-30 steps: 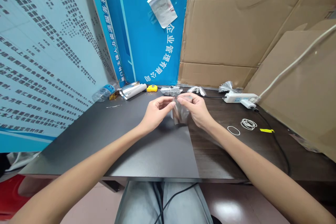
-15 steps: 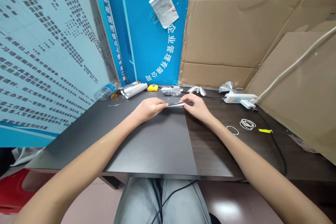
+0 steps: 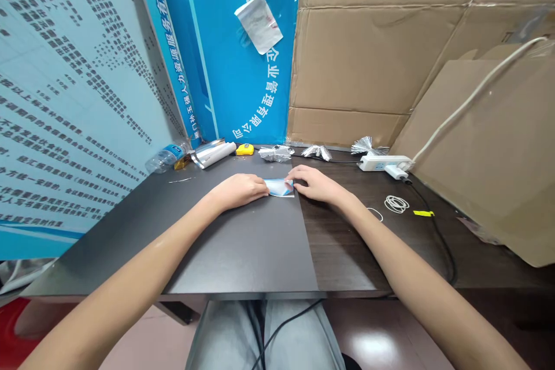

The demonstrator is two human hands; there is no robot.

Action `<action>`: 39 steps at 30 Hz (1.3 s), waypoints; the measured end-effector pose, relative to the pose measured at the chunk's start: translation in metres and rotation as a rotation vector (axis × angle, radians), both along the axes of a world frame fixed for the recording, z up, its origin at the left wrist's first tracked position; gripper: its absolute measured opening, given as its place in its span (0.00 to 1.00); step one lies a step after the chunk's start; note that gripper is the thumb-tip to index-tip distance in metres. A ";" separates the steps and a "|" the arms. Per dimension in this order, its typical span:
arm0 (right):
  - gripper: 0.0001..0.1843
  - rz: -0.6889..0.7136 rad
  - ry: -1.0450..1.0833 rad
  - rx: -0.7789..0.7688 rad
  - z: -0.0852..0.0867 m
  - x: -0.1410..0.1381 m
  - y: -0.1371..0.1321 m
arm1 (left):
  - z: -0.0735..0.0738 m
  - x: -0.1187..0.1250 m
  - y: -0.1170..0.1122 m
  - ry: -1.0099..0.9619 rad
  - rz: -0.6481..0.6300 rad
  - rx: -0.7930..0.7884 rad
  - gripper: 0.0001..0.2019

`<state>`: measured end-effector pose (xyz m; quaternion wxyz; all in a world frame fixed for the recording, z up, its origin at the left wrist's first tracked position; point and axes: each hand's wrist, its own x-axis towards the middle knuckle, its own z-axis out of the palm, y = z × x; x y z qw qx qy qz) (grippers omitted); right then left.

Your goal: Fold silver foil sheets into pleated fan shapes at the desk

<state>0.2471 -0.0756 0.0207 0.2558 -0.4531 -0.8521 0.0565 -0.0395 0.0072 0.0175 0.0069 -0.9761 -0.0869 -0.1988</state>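
Between my two hands a small shiny foil-like sheet lies low over the grey tabletop, its face reflecting blue and white. My left hand has its fingers closed together on the sheet's left end. At the right end, my right hand pinches the edge between thumb and fingers. Whether the sheet is one layer or folded I cannot tell. Just behind the hands sit a bundle of silvery strips and a second fanned bundle.
Along the back stand a plastic bottle, a silvery-white roll, a yellow tape measure and another silvery bundle. At right are a power strip, white loops, a yellow strip and a black cable.
The sheet has tipped from nearly edge-on to showing its shiny broad face. Both hands have come slightly nearer me and flattened toward the table. The whole view has shifted a little.
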 end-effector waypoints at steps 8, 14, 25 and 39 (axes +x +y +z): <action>0.15 -0.001 -0.032 -0.090 0.003 0.002 -0.006 | 0.009 -0.004 -0.001 0.068 -0.044 -0.153 0.14; 0.12 -0.009 0.038 -0.093 -0.005 0.002 -0.003 | 0.008 -0.005 -0.001 0.002 -0.059 -0.234 0.12; 0.08 0.015 0.344 -0.156 -0.021 -0.010 -0.008 | -0.003 -0.015 -0.007 -0.067 -0.049 -0.312 0.13; 0.22 -0.062 1.127 -0.518 -0.009 -0.020 -0.008 | -0.008 -0.014 -0.030 -0.178 0.138 -0.280 0.45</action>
